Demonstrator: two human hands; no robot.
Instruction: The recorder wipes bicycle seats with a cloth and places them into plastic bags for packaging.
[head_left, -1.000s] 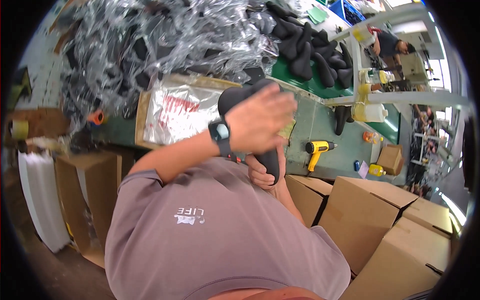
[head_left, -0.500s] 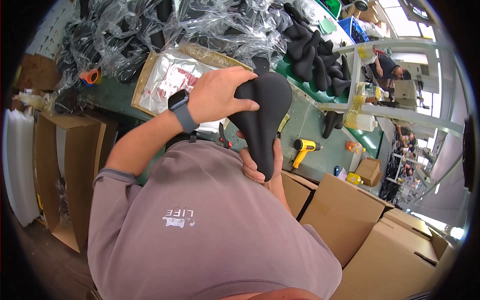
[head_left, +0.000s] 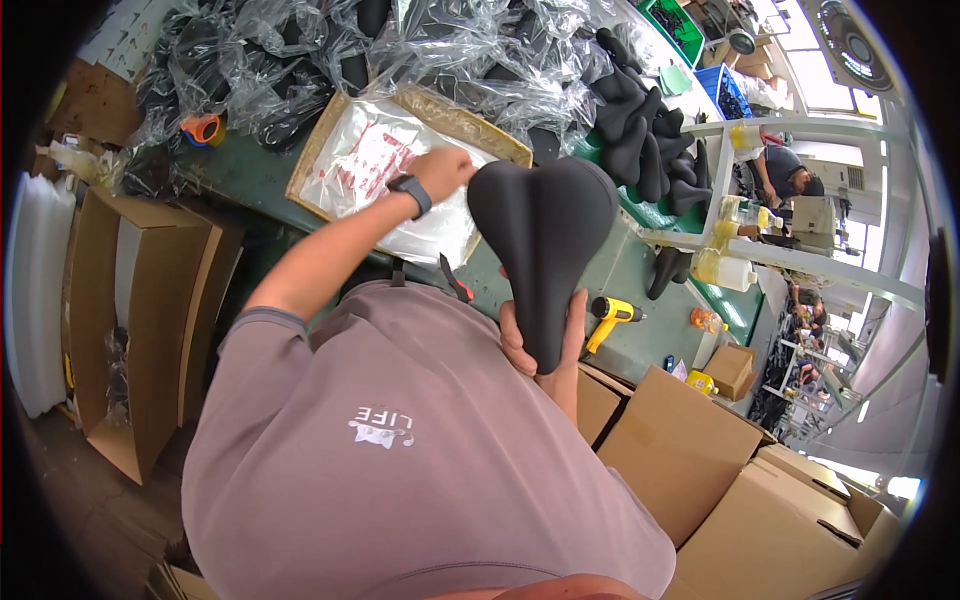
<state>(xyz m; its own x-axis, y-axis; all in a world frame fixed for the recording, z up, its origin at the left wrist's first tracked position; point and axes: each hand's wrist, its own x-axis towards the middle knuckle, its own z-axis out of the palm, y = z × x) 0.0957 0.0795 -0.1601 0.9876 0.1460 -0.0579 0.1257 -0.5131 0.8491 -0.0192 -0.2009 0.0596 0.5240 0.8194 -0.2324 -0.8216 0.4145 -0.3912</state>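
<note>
A black bicycle saddle point(head_left: 541, 230) stands up in front of me, wide end at the top and narrow nose pointing down. My right hand point(head_left: 545, 345) grips the nose from behind, thumb and fingers on opposite sides. With a dark watch point(head_left: 410, 192) on its wrist, my left hand point(head_left: 443, 172) is off the saddle, close to its upper left edge. Its fingers are blurred and partly out of sight. Below that hand is a shallow cardboard tray point(head_left: 310, 180) holding flat clear plastic bags point(head_left: 365, 160) with red print.
Plastic-wrapped saddles point(head_left: 450, 60) cover the far bench; bare black saddles point(head_left: 640, 130) are heaped right of them. On the green bench lie a yellow heat gun point(head_left: 612, 320), a red-and-black cutter point(head_left: 457, 280) and an orange tape roll point(head_left: 203, 130). Cardboard boxes point(head_left: 680, 450) stand at lower right.
My left hand has let go of the saddle and moved left over the tray of bags. The saddle, still in my right hand, now shows its wide top more fully.
</note>
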